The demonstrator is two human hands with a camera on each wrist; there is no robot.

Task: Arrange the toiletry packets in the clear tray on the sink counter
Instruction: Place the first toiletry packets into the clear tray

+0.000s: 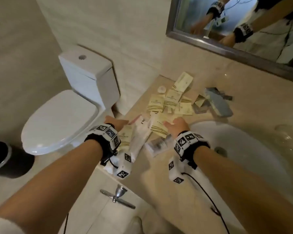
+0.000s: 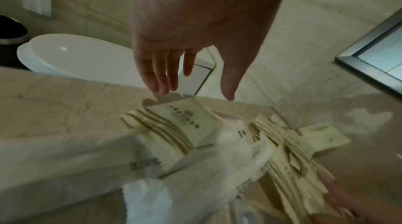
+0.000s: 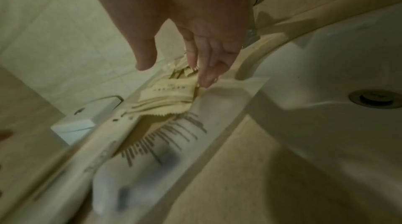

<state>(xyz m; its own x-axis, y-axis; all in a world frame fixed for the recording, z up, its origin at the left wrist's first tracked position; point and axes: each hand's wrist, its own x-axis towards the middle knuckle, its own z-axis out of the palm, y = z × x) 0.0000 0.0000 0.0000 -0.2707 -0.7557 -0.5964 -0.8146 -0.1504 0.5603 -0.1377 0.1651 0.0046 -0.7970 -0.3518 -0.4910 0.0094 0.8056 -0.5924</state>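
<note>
Cream paper toiletry packets with brown stripes [image 1: 161,125] lie scattered on the beige marble counter [image 1: 159,173] left of the white basin [image 1: 243,149]; no clear tray can be confirmed. Left hand [image 2: 174,52] and right hand [image 3: 195,42] hover over the near pile, fingers extended, grasping nothing — the right fingertips [image 3: 206,76] near or touching one packet. Advise gathering packets flat, aligning edges — avoid the slippery long white sachets [image 1: 140,137].

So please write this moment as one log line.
left hand: open, above packets | right hand: open, fingertips near cream packet | clear tray: cannot tell
</note>
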